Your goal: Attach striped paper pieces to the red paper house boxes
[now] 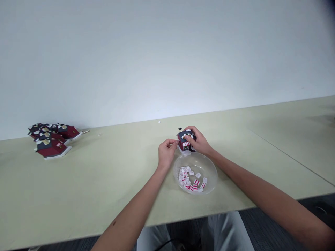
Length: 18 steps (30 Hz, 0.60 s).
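A small dark-red model house with a dark, snow-patched roof stands on the table behind a clear plastic bowl. My right hand grips it from the right, fingers over the roof and thumb across the front. A red-and-white striped awning shows on the front of the house. My left hand is closed in a pinch at the left wall; whatever lies between its fingertips is too small to make out. Inside the clear bowl are several small white pieces, some with red stripes.
Several similar red model houses stand clustered at the far left, near the wall. Small white bits lie toward the back of the pale table. A seam crosses the tabletop on the right.
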Motion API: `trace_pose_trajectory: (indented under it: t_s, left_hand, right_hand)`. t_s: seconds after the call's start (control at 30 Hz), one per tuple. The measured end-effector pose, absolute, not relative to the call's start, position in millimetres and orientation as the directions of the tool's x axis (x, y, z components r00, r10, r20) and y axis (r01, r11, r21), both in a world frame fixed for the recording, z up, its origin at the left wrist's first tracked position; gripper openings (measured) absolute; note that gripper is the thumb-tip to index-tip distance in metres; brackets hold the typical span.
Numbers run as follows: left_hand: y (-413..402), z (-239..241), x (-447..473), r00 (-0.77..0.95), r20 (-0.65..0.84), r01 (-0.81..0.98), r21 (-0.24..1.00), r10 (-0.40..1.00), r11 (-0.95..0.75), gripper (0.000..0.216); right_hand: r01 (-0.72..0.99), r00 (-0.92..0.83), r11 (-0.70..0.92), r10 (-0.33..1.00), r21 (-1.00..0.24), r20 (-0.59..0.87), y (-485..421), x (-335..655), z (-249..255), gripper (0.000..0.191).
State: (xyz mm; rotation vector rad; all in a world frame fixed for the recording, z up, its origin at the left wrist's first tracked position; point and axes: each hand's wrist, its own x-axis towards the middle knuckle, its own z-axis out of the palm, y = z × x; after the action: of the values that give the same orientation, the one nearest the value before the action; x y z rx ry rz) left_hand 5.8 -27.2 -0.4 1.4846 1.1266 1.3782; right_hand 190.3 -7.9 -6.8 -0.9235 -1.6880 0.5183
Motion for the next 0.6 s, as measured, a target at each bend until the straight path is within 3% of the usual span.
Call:
trace_pose_trajectory:
  t_s: [0.6]
  left_hand:
    - [-26.2, -1.3, 7.0, -0.009, 0.273, 0.093, 0.958, 0.962, -0.271, 0.022]
  right_hand:
    - [0.335, -0.119, 0.611, 0.783, -0.718, 0.611, -10.4, 190.6, -3.8, 0.033]
